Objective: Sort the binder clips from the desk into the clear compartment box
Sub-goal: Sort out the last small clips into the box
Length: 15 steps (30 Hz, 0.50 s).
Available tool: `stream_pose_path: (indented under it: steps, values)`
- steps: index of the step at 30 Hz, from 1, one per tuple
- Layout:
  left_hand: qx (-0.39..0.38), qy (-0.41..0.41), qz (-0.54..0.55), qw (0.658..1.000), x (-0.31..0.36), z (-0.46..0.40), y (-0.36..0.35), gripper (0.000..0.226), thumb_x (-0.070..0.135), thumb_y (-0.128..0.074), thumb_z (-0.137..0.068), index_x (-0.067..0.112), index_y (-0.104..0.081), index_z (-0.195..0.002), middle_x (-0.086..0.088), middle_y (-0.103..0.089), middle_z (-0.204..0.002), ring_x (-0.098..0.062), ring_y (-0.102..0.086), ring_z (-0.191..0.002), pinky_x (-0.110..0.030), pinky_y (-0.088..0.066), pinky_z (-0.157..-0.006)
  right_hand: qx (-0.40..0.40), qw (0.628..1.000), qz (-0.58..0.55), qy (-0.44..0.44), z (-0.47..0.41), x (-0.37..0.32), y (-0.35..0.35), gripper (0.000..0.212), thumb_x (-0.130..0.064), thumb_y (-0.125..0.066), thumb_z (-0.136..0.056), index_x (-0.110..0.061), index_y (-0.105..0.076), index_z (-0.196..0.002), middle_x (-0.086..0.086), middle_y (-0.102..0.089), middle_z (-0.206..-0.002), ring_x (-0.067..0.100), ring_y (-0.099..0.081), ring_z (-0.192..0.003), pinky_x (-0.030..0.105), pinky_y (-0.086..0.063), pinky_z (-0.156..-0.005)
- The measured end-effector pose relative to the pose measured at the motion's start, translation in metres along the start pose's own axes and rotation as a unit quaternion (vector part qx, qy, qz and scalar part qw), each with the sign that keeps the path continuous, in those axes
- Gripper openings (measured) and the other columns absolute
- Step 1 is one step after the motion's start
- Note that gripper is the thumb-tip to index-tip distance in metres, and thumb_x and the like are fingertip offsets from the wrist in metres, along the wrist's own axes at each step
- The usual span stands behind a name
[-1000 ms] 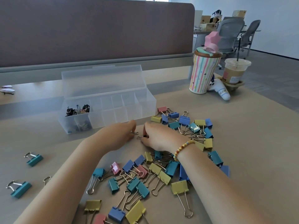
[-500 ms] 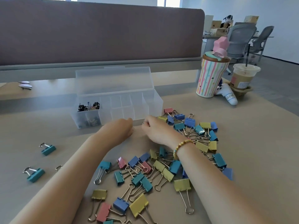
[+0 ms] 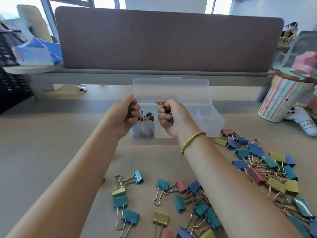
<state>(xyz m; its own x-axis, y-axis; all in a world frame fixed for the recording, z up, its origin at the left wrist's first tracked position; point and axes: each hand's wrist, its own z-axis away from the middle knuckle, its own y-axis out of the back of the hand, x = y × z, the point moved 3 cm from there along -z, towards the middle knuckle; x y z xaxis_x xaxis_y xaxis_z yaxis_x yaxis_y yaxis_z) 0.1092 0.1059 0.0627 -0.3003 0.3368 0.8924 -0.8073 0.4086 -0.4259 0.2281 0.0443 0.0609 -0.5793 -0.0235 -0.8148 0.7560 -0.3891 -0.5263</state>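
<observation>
The clear compartment box stands open on the desk, lid tilted up at the back. Its left compartments hold small dark clips. My left hand is raised at the box's left end, fingers curled round small clips. My right hand hovers over the box just right of those compartments, gripping a bunch of small clips with a gold wire sticking out. Large coloured binder clips lie scattered on the desk to the right and in front.
A striped cup with a pink top stands at the right, a white toy beside it. A brown divider panel runs along the desk's far edge. A black crate sits at the far left.
Both hands have lifted from the desk surface, each holding small clips, and now hover over the box's left end. The camera has turned left and moved closer to the box.
</observation>
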Motion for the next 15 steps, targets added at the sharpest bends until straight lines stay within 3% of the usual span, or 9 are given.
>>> stream_pose_path:
  steps: [4, 6, 10, 15]
  values:
    - [0.003, 0.005, 0.055, 0.998, 0.006, -0.017, 0.0, 0.023, 0.014, -0.038, -0.098, 0.01, -0.053, -0.082, 0.006, -0.052, -0.049, 0.001, -0.043, -0.035, -0.007, -0.029, -0.03, 0.033, 0.999, -0.032, 0.012, -0.033, -0.003, -0.013, 0.024, -0.001, -0.028, -0.089, -0.005, -0.048, -0.077, 0.003, -0.042, -0.062, 0.004, -0.034, -0.029, 0.012, -0.019, -0.026]
    - [0.019, 0.01, 0.075, 0.997, 0.009, -0.025, -0.002, 0.021, 0.011, -0.043, -0.095, 0.01, -0.054, -0.078, 0.004, -0.054, -0.054, 0.0, -0.046, -0.037, -0.007, -0.032, -0.032, 0.059, 0.997, -0.04, 0.008, -0.046, -0.003, -0.015, 0.024, -0.002, -0.03, -0.09, -0.005, -0.049, -0.076, 0.003, -0.042, -0.062, 0.005, -0.04, -0.034, 0.013, -0.027, -0.028]
    - [0.096, 0.004, 0.132, 0.987, 0.009, -0.045, 0.002, 0.03, 0.01, -0.036, -0.093, 0.013, -0.037, -0.063, -0.002, -0.046, -0.067, -0.003, -0.041, -0.031, -0.01, -0.027, -0.028, 0.095, 0.995, -0.018, 0.018, -0.064, 0.002, -0.02, 0.026, -0.01, -0.027, -0.094, -0.005, -0.049, -0.081, 0.003, -0.041, -0.064, 0.01, -0.041, -0.052, 0.016, -0.036, -0.041]
    - [0.127, -0.012, 0.098, 0.987, 0.007, -0.06, 0.007, 0.028, 0.006, -0.031, -0.09, 0.014, -0.034, -0.064, -0.001, -0.038, -0.063, -0.004, -0.03, -0.03, -0.012, -0.019, -0.029, 0.107, 0.988, 0.105, 0.042, -0.079, 0.012, -0.023, 0.033, -0.022, -0.028, -0.097, -0.011, -0.05, -0.074, 0.002, -0.045, -0.066, 0.013, -0.044, -0.059, 0.026, -0.032, -0.059]
